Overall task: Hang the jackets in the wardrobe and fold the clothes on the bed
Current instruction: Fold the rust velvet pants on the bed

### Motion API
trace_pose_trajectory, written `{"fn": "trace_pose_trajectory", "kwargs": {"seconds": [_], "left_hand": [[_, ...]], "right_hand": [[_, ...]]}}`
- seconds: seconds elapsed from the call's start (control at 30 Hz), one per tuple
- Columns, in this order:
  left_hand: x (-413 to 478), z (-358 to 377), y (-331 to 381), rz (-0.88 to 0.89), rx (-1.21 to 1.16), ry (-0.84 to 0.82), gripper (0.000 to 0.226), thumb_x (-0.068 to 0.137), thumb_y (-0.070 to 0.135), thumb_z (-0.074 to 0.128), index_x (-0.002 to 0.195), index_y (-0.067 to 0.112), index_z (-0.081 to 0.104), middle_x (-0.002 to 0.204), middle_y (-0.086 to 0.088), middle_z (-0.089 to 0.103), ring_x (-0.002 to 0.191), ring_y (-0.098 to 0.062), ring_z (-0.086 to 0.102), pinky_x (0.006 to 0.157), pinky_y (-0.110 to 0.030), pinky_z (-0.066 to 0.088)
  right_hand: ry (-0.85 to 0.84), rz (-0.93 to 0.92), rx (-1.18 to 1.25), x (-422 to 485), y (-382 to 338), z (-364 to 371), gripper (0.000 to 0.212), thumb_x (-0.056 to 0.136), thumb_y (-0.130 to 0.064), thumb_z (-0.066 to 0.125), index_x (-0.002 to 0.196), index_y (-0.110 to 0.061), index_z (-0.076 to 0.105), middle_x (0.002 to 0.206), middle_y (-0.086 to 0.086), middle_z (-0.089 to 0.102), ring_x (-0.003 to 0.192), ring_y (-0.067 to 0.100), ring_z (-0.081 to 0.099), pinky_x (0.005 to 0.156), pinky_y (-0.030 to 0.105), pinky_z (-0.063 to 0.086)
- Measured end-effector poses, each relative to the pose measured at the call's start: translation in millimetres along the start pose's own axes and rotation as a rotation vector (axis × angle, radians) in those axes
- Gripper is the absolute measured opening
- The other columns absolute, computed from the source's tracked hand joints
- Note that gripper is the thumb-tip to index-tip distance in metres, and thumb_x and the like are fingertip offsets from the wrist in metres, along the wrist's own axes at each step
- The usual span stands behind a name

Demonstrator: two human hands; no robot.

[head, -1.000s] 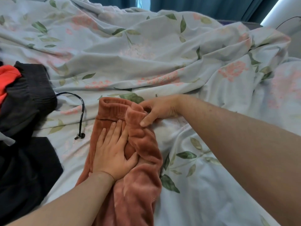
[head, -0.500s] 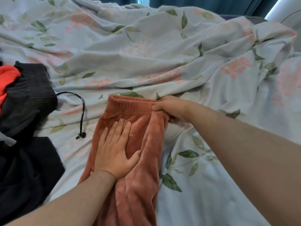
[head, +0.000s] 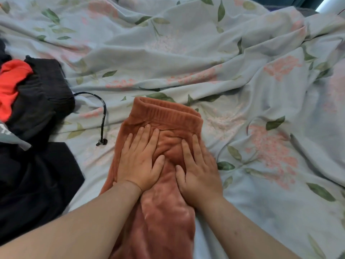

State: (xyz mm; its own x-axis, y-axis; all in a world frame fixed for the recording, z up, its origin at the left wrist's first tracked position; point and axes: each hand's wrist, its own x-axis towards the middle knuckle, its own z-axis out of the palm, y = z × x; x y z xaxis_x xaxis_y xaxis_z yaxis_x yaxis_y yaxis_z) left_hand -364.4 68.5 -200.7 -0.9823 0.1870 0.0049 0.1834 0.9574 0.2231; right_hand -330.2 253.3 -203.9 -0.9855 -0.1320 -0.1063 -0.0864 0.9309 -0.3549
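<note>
Nearest: both bare forearms come in from the bottom edge, over the rust fleece trousers [head: 164, 217]. These lie lengthwise on the bed [head: 270, 221], legs running toward the camera, hems out of frame. They look doubled along their length, but I can't confirm the layer count. Left hand [head: 139, 163] is palm down on the left half just below the waist, fingers straight and slightly spread, gripping nothing. Right hand [head: 200, 174] mirrors it on the right half: flat, fingers extended, pressing, nothing pinched. A creased ridge of fabric sits between the two thumbs. Ribbed elastic waistband [head: 164, 113] is at the far end, just past the fingertips, edges roughly aligned. Handling guess: light, plush and fully limp, with no stiffness to hold a crease. The pile probably grips the cotton rather than sliding, and the bulk means folds tend to spring open, so press each one. Best hold is the waistband corners, the thickest and firmest edge, or the hems for the end-over-end fold. Step looks like smoothing before that cross fold. Left of the trousers, apart from them: a black drawstring [head: 103, 116] trailing from the black garments [head: 43, 94], with a red garment [head: 11, 81] on top, none folded. Beyond: crumpled floral duvet cover [head: 186, 53].
</note>
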Motion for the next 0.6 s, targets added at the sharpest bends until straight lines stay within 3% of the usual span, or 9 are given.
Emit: {"fn": "trace_pose_trajectory", "kwargs": {"seconds": [0.07, 0.27, 0.43, 0.5, 0.53, 0.6], "left_hand": [[1, -1, 0, 0.005, 0.0, -0.012, 0.08, 0.084, 0.056, 0.028, 0.155, 0.018, 0.028, 0.163, -0.009, 0.023, 0.151, -0.025, 0.019, 0.123, -0.045, 0.009], [5, 0, 0, -0.018, 0.009, 0.005, 0.087, 0.079, 0.06, 0.022, 0.157, 0.022, 0.024, 0.164, -0.006, 0.019, 0.152, -0.021, 0.015, 0.123, -0.041, 0.005], [5, 0, -2, -0.016, -0.08, 0.074, 0.076, 0.088, 0.057, 0.035, 0.155, 0.022, 0.028, 0.164, -0.004, 0.021, 0.151, -0.02, 0.016, 0.123, -0.039, 0.006], [8, -15, 4, -0.102, -0.354, 0.016, 0.064, 0.094, 0.048, 0.047, 0.15, 0.019, 0.041, 0.158, -0.008, 0.035, 0.147, -0.022, 0.029, 0.12, -0.041, 0.018], [4, -31, 7, -0.205, -0.677, -0.006, 0.056, 0.092, 0.046, 0.053, 0.139, 0.015, 0.055, 0.144, -0.012, 0.053, 0.135, -0.025, 0.047, 0.111, -0.043, 0.034], [-18, -62, 7, -0.369, -1.17, 0.137, 0.041, 0.082, 0.048, 0.057, 0.102, 0.016, 0.071, 0.099, -0.009, 0.072, 0.094, -0.027, 0.066, 0.081, -0.038, 0.052]], "right_hand": [[0.013, 0.015, -0.007, 3, -2, 4, 0.079, 0.088, -0.054, 0.032, 0.16, -0.028, 0.012, 0.168, 0.002, 0.004, 0.154, 0.023, 0.009, 0.122, 0.041, 0.012], [0.047, -0.023, -0.006, 8, 1, 3, 0.08, 0.086, -0.056, 0.028, 0.159, -0.026, 0.015, 0.168, 0.005, 0.007, 0.153, 0.026, 0.013, 0.118, 0.047, 0.024], [0.086, -0.011, -0.013, 10, 2, 2, 0.073, 0.092, -0.055, 0.029, 0.159, -0.03, 0.013, 0.168, 0.002, 0.004, 0.152, 0.024, 0.014, 0.119, 0.045, 0.018], [0.043, -0.008, -0.017, 12, -3, -5, 0.07, 0.096, -0.053, 0.034, 0.159, -0.031, 0.011, 0.168, 0.002, 0.001, 0.152, 0.024, 0.013, 0.121, 0.044, 0.015], [0.014, 0.014, 0.034, 9, -7, -11, 0.07, 0.096, -0.052, 0.039, 0.158, -0.031, 0.014, 0.168, 0.003, 0.006, 0.151, 0.024, 0.018, 0.121, 0.043, 0.017], [0.022, 0.098, 0.377, -6, -11, -23, 0.065, 0.088, -0.043, 0.057, 0.149, -0.03, 0.04, 0.155, 0.003, 0.041, 0.136, 0.022, 0.044, 0.112, 0.039, 0.036]]}}
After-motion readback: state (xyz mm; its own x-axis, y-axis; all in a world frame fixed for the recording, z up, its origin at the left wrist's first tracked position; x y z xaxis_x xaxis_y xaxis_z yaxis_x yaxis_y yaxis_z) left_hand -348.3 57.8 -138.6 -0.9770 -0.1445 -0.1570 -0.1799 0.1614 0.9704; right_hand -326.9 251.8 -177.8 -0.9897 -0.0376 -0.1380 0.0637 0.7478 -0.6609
